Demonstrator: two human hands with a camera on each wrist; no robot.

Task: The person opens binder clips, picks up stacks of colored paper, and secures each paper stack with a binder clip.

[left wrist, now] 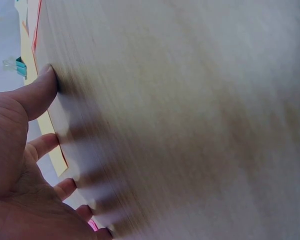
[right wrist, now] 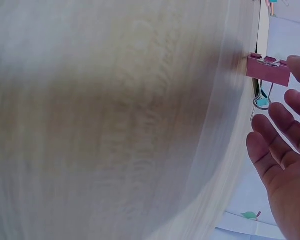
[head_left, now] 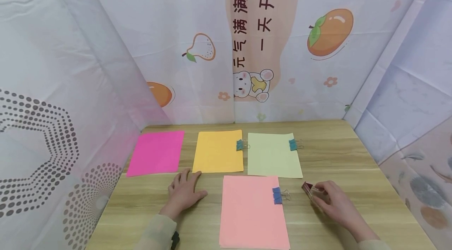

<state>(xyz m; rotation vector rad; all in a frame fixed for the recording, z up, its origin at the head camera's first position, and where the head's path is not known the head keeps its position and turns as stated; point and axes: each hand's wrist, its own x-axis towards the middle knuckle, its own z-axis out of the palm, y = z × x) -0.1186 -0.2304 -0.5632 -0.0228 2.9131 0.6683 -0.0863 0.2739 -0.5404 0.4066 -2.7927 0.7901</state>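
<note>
My left hand (head_left: 183, 195) rests on the table with its fingers spread and fingertips touching the wood, between the magenta paper (head_left: 157, 154) and the pink paper stack (head_left: 252, 212). My right hand (head_left: 337, 205) pinches a dark red binder clip (right wrist: 268, 70) between thumb and forefinger, its other fingers held loosely away. In the head view that clip stands just right of the pink stack, low over the table; whether it touches the wood I cannot tell. A blue binder clip (head_left: 277, 195) grips the pink stack's right edge, its wire handles pointing right.
Behind lie yellow paper (head_left: 218, 152) and pale green paper (head_left: 272, 156), each with a teal clip on its right edge: one teal clip (head_left: 239, 145) and another teal clip (head_left: 292, 145). Printed curtains (head_left: 197, 85) enclose the wooden table (head_left: 332, 144) at the back and sides.
</note>
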